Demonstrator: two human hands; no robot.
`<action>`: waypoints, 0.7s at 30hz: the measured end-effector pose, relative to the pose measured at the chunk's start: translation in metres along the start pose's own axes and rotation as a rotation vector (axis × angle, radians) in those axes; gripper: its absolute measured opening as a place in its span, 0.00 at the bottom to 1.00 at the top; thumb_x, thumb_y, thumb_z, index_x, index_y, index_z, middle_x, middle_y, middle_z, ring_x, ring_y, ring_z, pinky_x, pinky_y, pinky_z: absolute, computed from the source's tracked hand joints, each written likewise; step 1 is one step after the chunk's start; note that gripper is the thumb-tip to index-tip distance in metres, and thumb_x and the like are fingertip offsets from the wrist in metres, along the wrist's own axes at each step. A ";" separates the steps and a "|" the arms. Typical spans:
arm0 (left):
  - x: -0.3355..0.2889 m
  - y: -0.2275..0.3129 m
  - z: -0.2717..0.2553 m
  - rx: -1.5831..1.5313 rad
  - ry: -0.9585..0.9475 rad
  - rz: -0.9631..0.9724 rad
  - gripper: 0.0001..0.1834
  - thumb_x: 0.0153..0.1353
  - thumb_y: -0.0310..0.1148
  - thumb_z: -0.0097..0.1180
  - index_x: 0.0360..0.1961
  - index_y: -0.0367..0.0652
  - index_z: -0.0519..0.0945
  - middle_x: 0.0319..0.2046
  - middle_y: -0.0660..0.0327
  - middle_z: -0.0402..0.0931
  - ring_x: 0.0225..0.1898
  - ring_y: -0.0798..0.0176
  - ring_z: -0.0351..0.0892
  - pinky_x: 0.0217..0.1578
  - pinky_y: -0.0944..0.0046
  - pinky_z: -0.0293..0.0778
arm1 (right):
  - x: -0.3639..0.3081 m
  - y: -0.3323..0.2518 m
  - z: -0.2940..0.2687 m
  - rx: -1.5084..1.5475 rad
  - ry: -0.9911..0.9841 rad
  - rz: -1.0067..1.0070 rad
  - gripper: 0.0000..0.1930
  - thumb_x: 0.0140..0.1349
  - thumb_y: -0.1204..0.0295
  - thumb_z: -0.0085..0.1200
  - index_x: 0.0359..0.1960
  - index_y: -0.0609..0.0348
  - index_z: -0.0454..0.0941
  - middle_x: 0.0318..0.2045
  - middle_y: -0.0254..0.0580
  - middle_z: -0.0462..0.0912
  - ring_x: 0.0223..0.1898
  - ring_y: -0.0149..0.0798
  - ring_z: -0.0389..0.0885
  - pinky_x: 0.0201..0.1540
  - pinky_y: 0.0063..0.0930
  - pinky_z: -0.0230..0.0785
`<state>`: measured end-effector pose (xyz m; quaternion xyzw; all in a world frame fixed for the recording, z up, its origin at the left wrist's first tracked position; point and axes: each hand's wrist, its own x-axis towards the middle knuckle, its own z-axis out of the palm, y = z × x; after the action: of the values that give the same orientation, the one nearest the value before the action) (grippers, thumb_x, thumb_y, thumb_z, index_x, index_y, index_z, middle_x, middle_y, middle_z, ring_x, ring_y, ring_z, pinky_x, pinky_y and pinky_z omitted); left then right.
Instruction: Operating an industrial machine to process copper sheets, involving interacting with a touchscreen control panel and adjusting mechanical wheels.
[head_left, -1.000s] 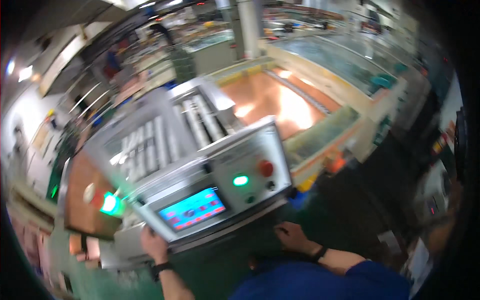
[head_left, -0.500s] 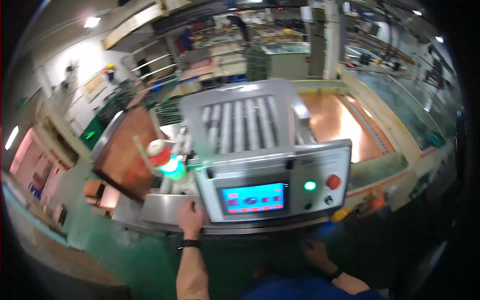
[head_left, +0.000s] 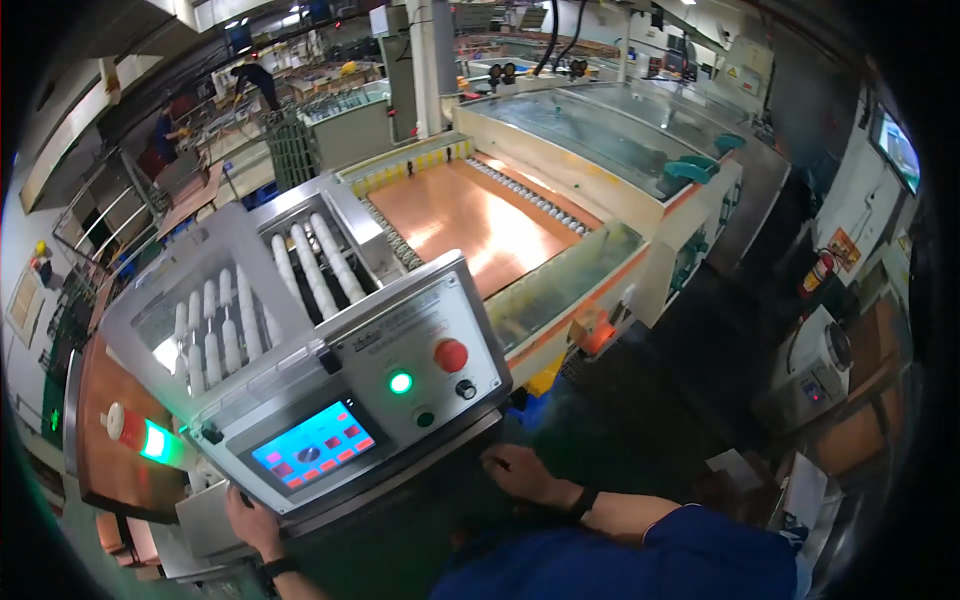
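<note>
My left hand (head_left: 252, 522) is at the lower left corner of a tilted control panel (head_left: 435, 315), beside a bare steel plate (head_left: 205, 520). Its fingers are bent in against the edge, and what they grip, if anything, is hidden. In front of the machine's lower edge, my right hand (head_left: 515, 472) hangs apart from the panel, fingers curled in, with nothing visible in them. The panel carries a lit touchscreen (head_left: 315, 443), a glowing green button (head_left: 401, 383), a red mushroom button (head_left: 451, 355) and a black knob (head_left: 465, 389).
White rollers (head_left: 312, 270) sit behind a clear hinged cover (head_left: 215, 310). A copper-coloured sheet (head_left: 470, 225) lies on the conveyor beyond. A red and green signal lamp (head_left: 145, 436) stands left of the panel. A fire extinguisher (head_left: 818, 270) is at right; people work far back.
My view has swung right, so the machine sits further left and tilted. My right hand has come up nearer the panel's front edge. My left hand stays by the steel plate.
</note>
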<state>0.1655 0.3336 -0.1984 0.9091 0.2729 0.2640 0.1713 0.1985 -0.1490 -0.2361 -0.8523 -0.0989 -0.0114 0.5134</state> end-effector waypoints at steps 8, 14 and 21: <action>-0.003 -0.015 0.005 0.121 0.028 -0.012 0.24 0.67 0.42 0.54 0.58 0.40 0.79 0.58 0.49 0.77 0.60 0.43 0.74 0.59 0.51 0.71 | -0.003 0.004 0.000 0.056 0.031 -0.055 0.11 0.66 0.69 0.56 0.45 0.61 0.84 0.42 0.54 0.86 0.45 0.56 0.85 0.49 0.41 0.78; 0.000 -0.032 0.012 0.132 0.039 0.016 0.23 0.66 0.42 0.54 0.58 0.41 0.79 0.57 0.49 0.78 0.59 0.43 0.75 0.59 0.50 0.71 | -0.005 0.004 -0.004 0.064 0.107 -0.105 0.09 0.64 0.72 0.59 0.42 0.63 0.84 0.38 0.54 0.86 0.41 0.52 0.87 0.45 0.36 0.78; -0.001 -0.037 0.013 -0.097 0.059 0.051 0.17 0.60 0.31 0.56 0.49 0.38 0.83 0.48 0.48 0.83 0.50 0.41 0.81 0.53 0.50 0.74 | 0.017 -0.016 -0.010 0.020 0.345 -0.333 0.04 0.61 0.78 0.61 0.36 0.63 0.83 0.33 0.51 0.86 0.34 0.50 0.86 0.37 0.36 0.79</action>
<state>0.1576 0.3600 -0.2257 0.8983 0.2412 0.3080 0.2003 0.2134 -0.1484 -0.2156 -0.8047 -0.1489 -0.2401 0.5222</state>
